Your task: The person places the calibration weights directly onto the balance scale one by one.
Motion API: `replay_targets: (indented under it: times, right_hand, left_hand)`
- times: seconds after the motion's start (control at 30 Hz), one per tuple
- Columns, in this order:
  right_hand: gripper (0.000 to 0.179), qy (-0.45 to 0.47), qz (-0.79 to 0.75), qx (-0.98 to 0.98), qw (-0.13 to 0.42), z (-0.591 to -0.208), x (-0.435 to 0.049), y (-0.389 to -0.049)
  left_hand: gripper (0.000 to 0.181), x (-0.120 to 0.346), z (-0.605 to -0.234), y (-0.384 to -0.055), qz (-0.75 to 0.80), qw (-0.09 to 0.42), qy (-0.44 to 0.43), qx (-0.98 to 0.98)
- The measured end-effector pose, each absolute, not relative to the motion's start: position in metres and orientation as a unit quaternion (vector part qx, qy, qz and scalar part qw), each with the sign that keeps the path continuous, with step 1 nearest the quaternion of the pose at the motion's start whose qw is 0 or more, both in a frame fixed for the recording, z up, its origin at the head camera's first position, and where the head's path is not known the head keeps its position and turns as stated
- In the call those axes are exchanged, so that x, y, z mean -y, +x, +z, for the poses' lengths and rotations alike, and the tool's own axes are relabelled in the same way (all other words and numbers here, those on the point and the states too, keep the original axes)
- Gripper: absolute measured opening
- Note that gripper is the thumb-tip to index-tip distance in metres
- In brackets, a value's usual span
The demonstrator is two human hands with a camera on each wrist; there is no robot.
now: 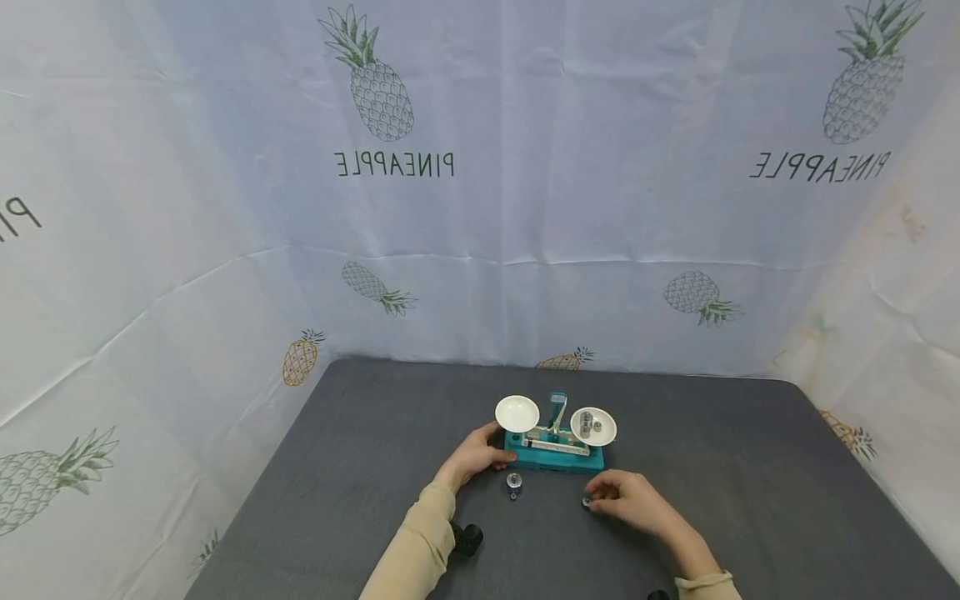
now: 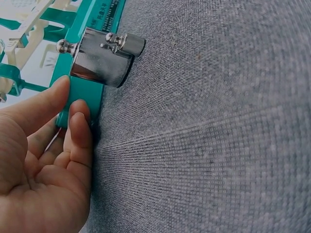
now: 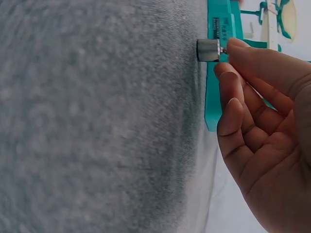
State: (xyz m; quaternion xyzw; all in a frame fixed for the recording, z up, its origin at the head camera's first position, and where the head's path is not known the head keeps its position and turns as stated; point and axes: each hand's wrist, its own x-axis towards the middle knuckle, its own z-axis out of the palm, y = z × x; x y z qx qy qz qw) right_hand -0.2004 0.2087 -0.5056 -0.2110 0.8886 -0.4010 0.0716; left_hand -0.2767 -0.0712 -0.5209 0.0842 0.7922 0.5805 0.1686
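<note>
A teal balance scale (image 1: 553, 460) stands on the dark cloth. Its left pan (image 1: 517, 412) holds nothing, while a larger metal weight (image 1: 586, 422) and a smaller one (image 1: 597, 426) sit on the right pan (image 1: 606, 437). My left hand (image 1: 474, 454) grips the left end of the base, thumb on top in the left wrist view. In front of the base stand a large shiny weight (image 2: 99, 57) and a small one (image 2: 132, 44). My right hand (image 3: 272, 126) pinches the knob of a metal weight (image 3: 208, 50) between thumb and index finger, low over the cloth.
The table (image 1: 375, 467) wears a grey-black cloth. A white curtain (image 1: 480, 208) printed with pineapples hangs behind it and along both sides. A black wrist device (image 1: 468, 538) is at my left sleeve.
</note>
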Motion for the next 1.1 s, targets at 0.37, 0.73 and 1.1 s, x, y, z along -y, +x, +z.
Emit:
replay_targets:
  times: [0.37, 0.73, 1.1]
  right_hand:
    - [0.012, -0.216, -0.394, -0.89, 0.08, -0.509, -0.205, -0.2]
    - [0.008, -0.211, -0.376, -0.9, 0.059, -0.511, -0.203, -0.201]
    - [0.014, -0.177, -0.386, -0.904, 0.047, -0.498, -0.208, -0.202]
  left_hand:
    - [0.071, 0.072, -0.523, -0.279, 0.58, 0.169, 0.085, -0.792]
    - [0.072, 0.072, -0.522, -0.278, 0.581, 0.171, 0.081, -0.792]
    - [0.073, 0.072, -0.52, -0.278, 0.583, 0.174, 0.083, -0.789]
